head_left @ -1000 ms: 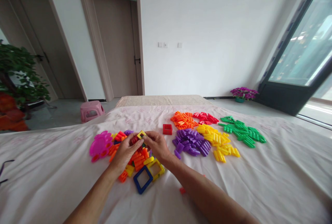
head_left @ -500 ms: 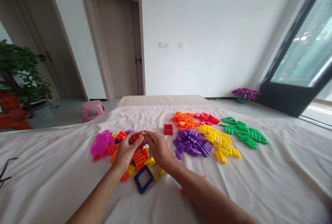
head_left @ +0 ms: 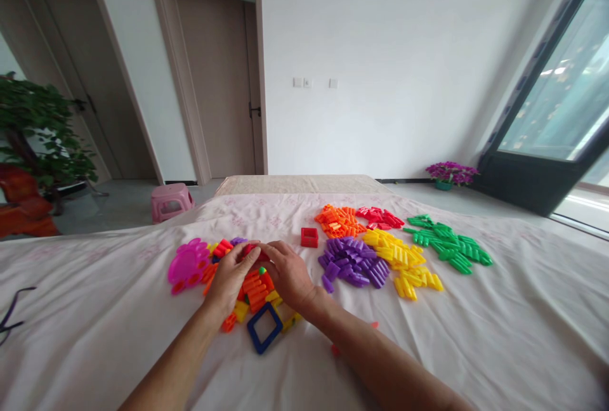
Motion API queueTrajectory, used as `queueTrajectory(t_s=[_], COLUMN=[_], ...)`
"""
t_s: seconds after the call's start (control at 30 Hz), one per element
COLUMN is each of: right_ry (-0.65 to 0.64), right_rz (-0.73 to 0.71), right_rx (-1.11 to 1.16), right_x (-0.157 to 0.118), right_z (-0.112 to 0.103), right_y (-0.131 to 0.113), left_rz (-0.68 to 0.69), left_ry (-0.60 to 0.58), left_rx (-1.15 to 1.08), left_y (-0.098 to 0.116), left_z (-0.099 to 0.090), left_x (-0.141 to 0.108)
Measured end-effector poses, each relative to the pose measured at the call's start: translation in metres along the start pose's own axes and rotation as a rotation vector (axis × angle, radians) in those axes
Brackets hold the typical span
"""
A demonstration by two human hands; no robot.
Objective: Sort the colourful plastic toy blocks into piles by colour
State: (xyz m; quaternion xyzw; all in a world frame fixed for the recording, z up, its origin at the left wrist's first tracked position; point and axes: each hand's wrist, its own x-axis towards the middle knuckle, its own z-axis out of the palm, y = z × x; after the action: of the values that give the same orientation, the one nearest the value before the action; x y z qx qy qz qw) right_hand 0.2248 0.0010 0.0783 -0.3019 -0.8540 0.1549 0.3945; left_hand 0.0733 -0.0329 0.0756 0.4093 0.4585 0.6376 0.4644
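My left hand [head_left: 229, 274] and my right hand [head_left: 289, 273] meet over a mixed pile of plastic pieces, both closed on a red piece [head_left: 257, 254] that their fingers partly cover. Orange pieces [head_left: 255, 289] lie below the hands. Nearer to me rests a blue square frame [head_left: 264, 328], with yellow pieces [head_left: 288, 320] beside it. Left of the pile is a magenta flat piece [head_left: 186, 266]. A red square stack [head_left: 309, 238] stands by itself beyond my right hand.
To the right lie sorted heaps: purple [head_left: 353, 262], orange [head_left: 339, 221], red [head_left: 379, 216], yellow [head_left: 404, 259] and green [head_left: 450, 241]. Dark-framed glasses [head_left: 10, 317] rest at the cloth's left edge. A pink stool [head_left: 172, 202] stands beyond the table.
The fingers have closed further around the red piece, and the yellow and blue bits that showed between them are out of sight. The heaps have not moved.
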Motion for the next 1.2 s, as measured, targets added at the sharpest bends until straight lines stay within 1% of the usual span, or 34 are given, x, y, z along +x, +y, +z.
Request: queueTrajectory(t_s=[0.1,0.2,0.27,0.37,0.43,0.5,0.63,0.77,0.83,0.87,0.9,0.97,1.0,1.1,1.17,1.2], right_ry=[0.036,0.031,-0.028,-0.163,-0.212,-0.232,-0.299,-0.331,-0.342,-0.346,-0.346,-0.335,-0.329,-0.358,-0.402,-0.423], right_rz=[-0.013,0.021,0.055,0.109,0.135,0.139,0.087,0.044,0.029,0.024,0.025,0.062,0.099,0.197,0.222,0.227], right_rx=[0.091,0.164,0.168,0.101,0.047,0.014,0.009,-0.035,-0.065,-0.084,-0.11,-0.191,-0.246,-0.415,-0.499,-0.528], right_x=[0.003,0.007,0.011,0.014,0.015,0.016,0.016,0.013,0.013,0.014,0.017,0.026,0.033,0.054,0.066,0.07], right_z=[-0.002,-0.008,-0.013,-0.021,-0.025,-0.029,-0.033,-0.031,-0.03,-0.03,-0.031,-0.034,-0.036,-0.04,-0.038,-0.036], right_y=[0.006,0.008,0.008,0.007,0.007,0.008,0.007,0.006,0.01,0.015,0.02,0.034,0.042,0.063,0.073,0.077], left_rz=[-0.079,-0.138,-0.165,-0.19,-0.186,-0.166,-0.116,-0.073,-0.07,-0.062,-0.045,0.027,0.076,0.238,0.289,0.294], left_ry=[-0.045,-0.079,-0.09,-0.093,-0.102,-0.116,-0.155,-0.238,-0.258,-0.248,-0.222,-0.11,-0.028,0.285,0.472,0.538], left_rx=[-0.107,-0.123,-0.118,-0.09,-0.064,-0.032,0.049,0.117,0.164,0.197,0.233,0.312,0.351,0.488,0.637,0.736], left_y=[0.012,0.019,0.019,0.013,0.008,0.004,-0.001,-0.002,0.0,0.001,0.003,0.006,0.008,0.014,0.016,0.017], left_z=[0.0,-0.003,-0.006,-0.009,-0.01,-0.011,-0.013,-0.013,-0.013,-0.015,-0.018,-0.03,-0.038,-0.068,-0.088,-0.098], left_x=[-0.002,-0.003,-0.002,0.0,0.002,0.003,0.003,0.002,0.003,0.005,0.007,0.013,0.017,0.027,0.03,0.03])
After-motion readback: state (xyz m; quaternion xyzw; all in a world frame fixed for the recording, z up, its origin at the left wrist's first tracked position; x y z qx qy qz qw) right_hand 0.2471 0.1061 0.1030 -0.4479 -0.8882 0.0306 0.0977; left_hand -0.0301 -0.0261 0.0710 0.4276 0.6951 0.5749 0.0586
